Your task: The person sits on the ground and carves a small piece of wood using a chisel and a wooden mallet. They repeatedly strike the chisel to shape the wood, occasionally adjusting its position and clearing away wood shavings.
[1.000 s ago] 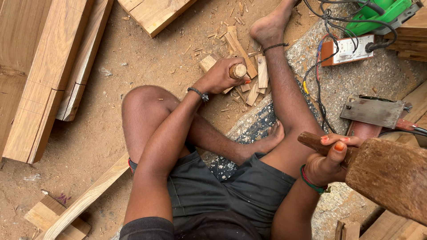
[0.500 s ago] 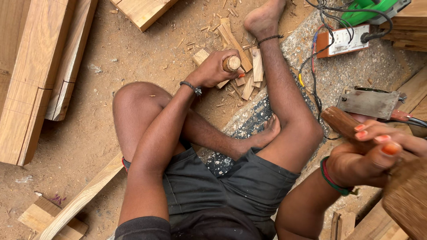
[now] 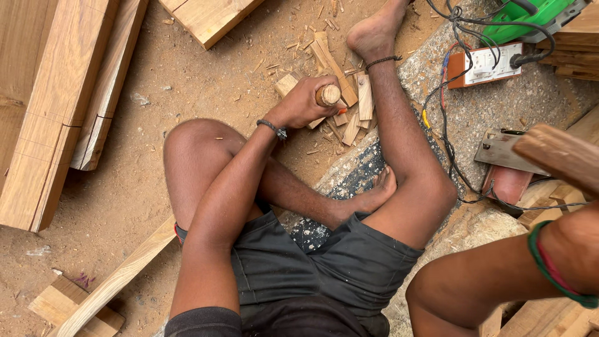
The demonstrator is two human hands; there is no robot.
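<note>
I sit on sandy ground with my legs folded around a heap of small wood offcuts (image 3: 357,103). My left hand (image 3: 299,106) is shut on the round wooden handle of a chisel (image 3: 328,95), held upright over the offcuts. My right hand (image 3: 583,240), with green and red bangles at the wrist, is raised at the right edge and largely cut off by the frame. Above it a wooden mallet (image 3: 555,156) shows, tilted, with its grip end out of view.
Thick planks (image 3: 56,106) lie at the left and a board (image 3: 212,19) at the top. A wooden strip (image 3: 118,281) runs along the lower left. At the right are a power strip (image 3: 486,65), cables, a green power tool (image 3: 524,15) and a metal plane (image 3: 499,150).
My right arm has swung the mallet up and to the right, taking the hand mostly out of frame. My left hand stays on the chisel at the offcuts.
</note>
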